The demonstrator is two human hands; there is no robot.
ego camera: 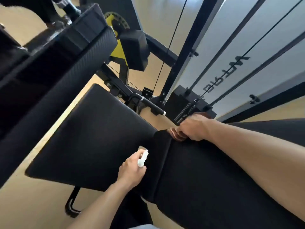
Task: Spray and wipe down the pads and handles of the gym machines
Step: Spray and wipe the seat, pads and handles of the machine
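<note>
A black seat pad [92, 138] fills the middle of the head view, and a black back pad [214, 179] runs off to the lower right beside it. My left hand [132, 174] holds a white spray bottle [143, 158] over the gap between the two pads, nozzle toward the seat pad. My right hand [194, 128] grips a brown cloth [177, 134] pressed on the upper edge of the back pad. A black grip handle [153, 105] with silver ends sticks out just beyond the seat pad.
Another long black pad [54, 66] lies at the upper left, with a small black pad [133, 48] and a yellow pivot plate [118, 52] behind it. A weight stack [184, 104] with guide rods and cables stands at the right. The floor [41, 204] is tan.
</note>
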